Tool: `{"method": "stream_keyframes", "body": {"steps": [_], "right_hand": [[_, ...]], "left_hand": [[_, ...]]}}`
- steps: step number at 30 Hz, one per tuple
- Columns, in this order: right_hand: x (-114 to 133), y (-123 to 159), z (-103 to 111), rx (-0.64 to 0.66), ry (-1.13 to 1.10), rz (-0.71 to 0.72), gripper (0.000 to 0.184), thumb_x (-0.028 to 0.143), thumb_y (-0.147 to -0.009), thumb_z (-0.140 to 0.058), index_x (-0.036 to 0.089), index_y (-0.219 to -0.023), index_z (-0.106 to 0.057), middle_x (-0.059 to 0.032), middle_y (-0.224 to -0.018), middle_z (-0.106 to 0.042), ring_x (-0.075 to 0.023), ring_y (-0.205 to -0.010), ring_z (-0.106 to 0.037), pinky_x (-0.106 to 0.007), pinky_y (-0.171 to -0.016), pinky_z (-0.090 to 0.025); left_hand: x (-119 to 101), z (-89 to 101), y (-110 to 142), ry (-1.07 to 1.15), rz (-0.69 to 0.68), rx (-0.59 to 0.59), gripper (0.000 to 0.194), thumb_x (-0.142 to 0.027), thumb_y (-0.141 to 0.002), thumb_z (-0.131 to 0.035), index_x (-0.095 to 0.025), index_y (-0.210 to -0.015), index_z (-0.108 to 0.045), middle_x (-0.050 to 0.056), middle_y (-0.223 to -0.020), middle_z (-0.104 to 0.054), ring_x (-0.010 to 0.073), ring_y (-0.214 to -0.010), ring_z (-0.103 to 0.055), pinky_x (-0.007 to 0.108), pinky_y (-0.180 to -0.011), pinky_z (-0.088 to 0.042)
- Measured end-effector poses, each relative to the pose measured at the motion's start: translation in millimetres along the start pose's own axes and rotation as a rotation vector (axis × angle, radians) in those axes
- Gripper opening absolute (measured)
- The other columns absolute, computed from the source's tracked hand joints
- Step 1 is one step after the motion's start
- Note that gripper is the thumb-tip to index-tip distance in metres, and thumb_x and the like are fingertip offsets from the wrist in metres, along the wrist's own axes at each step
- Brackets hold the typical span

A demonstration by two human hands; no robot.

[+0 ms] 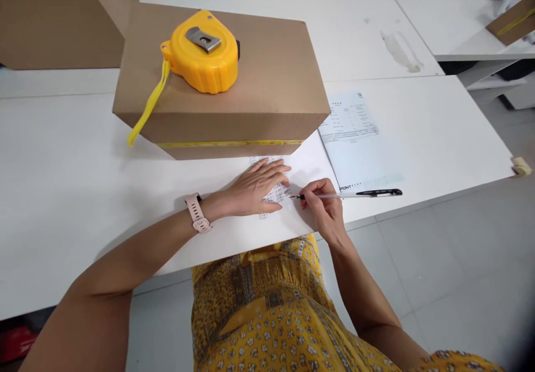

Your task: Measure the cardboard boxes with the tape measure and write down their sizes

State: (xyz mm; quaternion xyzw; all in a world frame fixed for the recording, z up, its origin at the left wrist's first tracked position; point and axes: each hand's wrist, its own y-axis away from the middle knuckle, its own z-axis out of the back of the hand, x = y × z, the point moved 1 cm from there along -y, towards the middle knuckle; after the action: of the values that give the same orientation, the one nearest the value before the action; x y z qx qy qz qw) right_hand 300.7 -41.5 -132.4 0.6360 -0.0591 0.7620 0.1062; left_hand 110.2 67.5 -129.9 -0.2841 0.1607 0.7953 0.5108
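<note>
My left hand lies flat with fingers spread on a small sheet of paper covered in handwriting, hiding much of it. In my right hand is a pen with a clear barrel and black cap end. Its tip points left, close to the paper's right edge; whether it touches cannot be made out. Just beyond my left hand stands a closed cardboard box with yellow tape along its front. On top of the box rests a yellow tape measure, metal clip up, its strap hanging over the edge.
A pale blue printed form lies on the white table to the right of the box. Another large cardboard box stands at the back left. A further taped box is at the far right. The table's front edge runs before my body.
</note>
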Motion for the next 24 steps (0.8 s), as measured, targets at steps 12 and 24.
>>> {"method": "stream_keyframes", "body": {"steps": [12, 24], "right_hand": [[-1.6, -9.0, -4.6, 0.056, 0.122, 0.085, 0.029, 0.040, -0.090, -0.067, 0.025, -0.074, -0.049, 0.0054, -0.059, -0.048, -0.0103, -0.051, -0.038, -0.026, -0.046, -0.030], [-5.6, -6.8, -3.1, 0.090, 0.244, 0.119, 0.028, 0.041, -0.095, -0.062, 0.026, -0.077, -0.046, 0.0057, -0.059, -0.045, -0.0115, -0.052, -0.036, -0.028, -0.048, -0.028]], "left_hand": [[0.9, -0.4, 0.1, 0.015, 0.003, 0.008, 0.039, -0.032, -0.087, -0.073, -0.024, -0.121, -0.055, 0.009, -0.161, -0.044, 0.0268, -0.158, -0.024, 0.048, -0.130, -0.013], [-0.1, 0.6, -0.1, 0.034, 0.012, 0.015, 0.039, -0.032, -0.087, -0.071, -0.024, -0.122, -0.055, 0.009, -0.161, -0.044, 0.0269, -0.158, -0.024, 0.048, -0.130, -0.011]]}}
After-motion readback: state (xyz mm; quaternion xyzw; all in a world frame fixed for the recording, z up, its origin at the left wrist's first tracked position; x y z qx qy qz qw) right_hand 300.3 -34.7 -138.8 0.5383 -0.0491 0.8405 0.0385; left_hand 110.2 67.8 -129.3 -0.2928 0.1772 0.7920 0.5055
